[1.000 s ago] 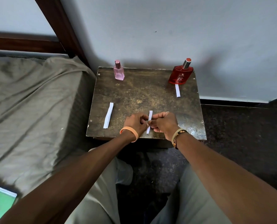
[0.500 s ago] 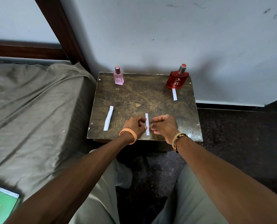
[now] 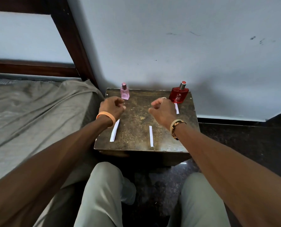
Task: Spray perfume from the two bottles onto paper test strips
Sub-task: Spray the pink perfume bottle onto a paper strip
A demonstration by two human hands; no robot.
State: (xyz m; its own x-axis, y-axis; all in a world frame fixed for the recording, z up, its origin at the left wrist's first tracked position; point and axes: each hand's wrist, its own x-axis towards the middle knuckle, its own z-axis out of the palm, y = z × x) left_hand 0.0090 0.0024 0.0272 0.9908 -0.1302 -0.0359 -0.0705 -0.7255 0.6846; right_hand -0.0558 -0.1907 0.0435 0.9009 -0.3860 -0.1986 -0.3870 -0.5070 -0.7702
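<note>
Head view. Small dark table (image 3: pixel 137 112) taken as reference for all positions.

- Pink bottle (image 3: pixel 125 92): upright at the table's far left corner, cap on top, near the wall (image 3: pixel 169 46).
- Red bottle (image 3: pixel 179 95): upright at the table's far right corner, silver collar with a red top.
- Short paper strip (image 3: pixel 177 109): flat on the table just in front of the red bottle; its far end was hidden, so contact with the bottle could not be told.
- Left paper strip (image 3: pixel 114 133): flat near the table's front left edge, slightly slanted, upper end hidden by the left wrist.
- Middle paper strip (image 3: pixel 151 136): flat near the middle of the table's front edge, lying straight, touched by neither hand.
- Left hand (image 3: pixel 112 107): above the table's left side, just in front of the pink bottle, fingers loosely curled, nothing held. Orange wristband (image 3: pixel 106 116) on the wrist.
- Right hand (image 3: pixel 163 110): above the table's right side, just beside the red bottle, fingers loosely bent and apart, nothing held. Ring (image 3: pixel 164 97) on one finger, beaded bracelet (image 3: pixel 175 129) on the wrist.
- Grey sheet (image 3: pixel 30 112) covered the bed to the left of the table.
- Knees in light trousers (image 3: pixel 102 194) sat below the table's front edge.
</note>
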